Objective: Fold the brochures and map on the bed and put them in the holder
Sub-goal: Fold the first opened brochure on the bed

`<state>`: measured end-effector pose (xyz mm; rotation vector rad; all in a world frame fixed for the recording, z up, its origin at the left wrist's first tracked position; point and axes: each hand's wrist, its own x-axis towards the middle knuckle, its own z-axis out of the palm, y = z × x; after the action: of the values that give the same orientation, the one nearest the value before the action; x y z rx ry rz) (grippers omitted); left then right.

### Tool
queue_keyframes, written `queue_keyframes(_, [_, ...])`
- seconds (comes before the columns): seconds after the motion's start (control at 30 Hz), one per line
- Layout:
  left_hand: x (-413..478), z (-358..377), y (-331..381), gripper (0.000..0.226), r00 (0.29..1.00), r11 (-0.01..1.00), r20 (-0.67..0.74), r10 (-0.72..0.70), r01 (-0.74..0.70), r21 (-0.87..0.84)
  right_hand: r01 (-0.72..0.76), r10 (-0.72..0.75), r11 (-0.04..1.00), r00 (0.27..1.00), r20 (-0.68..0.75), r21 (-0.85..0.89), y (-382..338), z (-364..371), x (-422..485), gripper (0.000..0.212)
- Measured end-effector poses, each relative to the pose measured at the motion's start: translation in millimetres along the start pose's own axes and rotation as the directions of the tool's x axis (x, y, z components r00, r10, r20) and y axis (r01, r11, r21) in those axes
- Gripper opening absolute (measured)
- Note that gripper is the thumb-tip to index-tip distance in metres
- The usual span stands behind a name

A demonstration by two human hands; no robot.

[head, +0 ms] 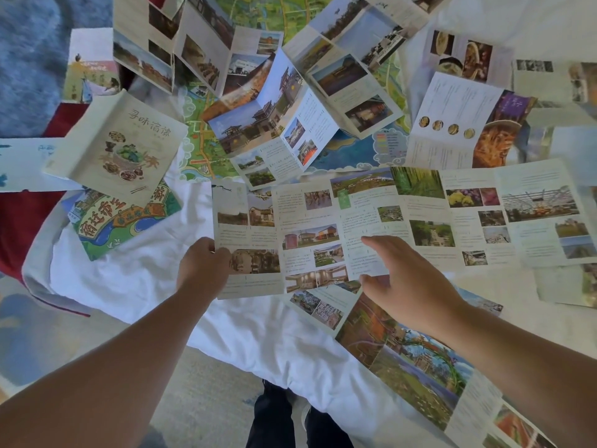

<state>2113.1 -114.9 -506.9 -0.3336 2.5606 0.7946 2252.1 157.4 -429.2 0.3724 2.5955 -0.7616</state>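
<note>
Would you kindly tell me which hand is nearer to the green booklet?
Left. The left hand grips the long brochure at its left edge, just right of the green booklet; the right hand is farther right, over that brochure's middle.

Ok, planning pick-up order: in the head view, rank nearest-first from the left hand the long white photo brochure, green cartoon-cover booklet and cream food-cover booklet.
1. Long white photo brochure: left hand grips its left edge.
2. Green cartoon-cover booklet: up-left.
3. Cream food-cover booklet: farther up-left.
</note>
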Motion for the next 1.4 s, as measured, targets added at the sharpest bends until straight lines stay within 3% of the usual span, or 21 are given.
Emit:
queue_keyframes(0.23, [-16,-24,7,0.014,0.989,0.974,-0.033,0.142,-0.146,-0.172,0.028,-0.031,0.996,0.999,-0.031,-0.088,10,8,-3,0.069])
queue_keyframes(0.37, [-20,-43,12,0.015,0.991,0.944,-0.041,0.129,-0.135,-0.301,0.023,-0.026,0.994,0.999,-0.030,-0.104,13,14,-2,0.070])
queue_keyframes(0.73, [-28,-65,28,0.015,0.985,0.884,-0.072,0.158,-0.174,-0.434,-0.020,0.012,0.993,0.997,-0.073,-0.113,19,17,-6,0.066])
queue_keyframes(0.97, [-24,-76,41,0.015,0.983,0.853,-0.090,0.162,-0.185,-0.487,-0.118,0.108,0.988,0.990,-0.094,-0.102,27,15,-6,0.045])
queue_keyframes(1.07, [-23,-82,48,0.014,0.984,0.840,-0.099,0.150,-0.180,-0.512,-0.116,0.109,0.984,0.993,-0.054,-0.133,28,16,-8,0.022])
queue_keyframes(1.13, [-21,-85,51,0.016,0.984,0.835,-0.113,0.141,-0.179,-0.520,-0.126,0.128,0.980,0.992,0.000,-0.154,30,18,-11,0.019])
queue_keyframes(1.27, [-20,-88,54,0.024,0.980,0.839,-0.140,0.140,-0.192,-0.509,-0.157,0.169,0.973,0.984,0.061,-0.170,33,22,-13,0.035])
queue_keyframes(1.4, [-21,-90,56,0.034,0.977,0.839,-0.153,0.147,-0.205,-0.505,-0.265,0.265,0.964,0.964,0.029,0.002,33,20,-8,0.050])
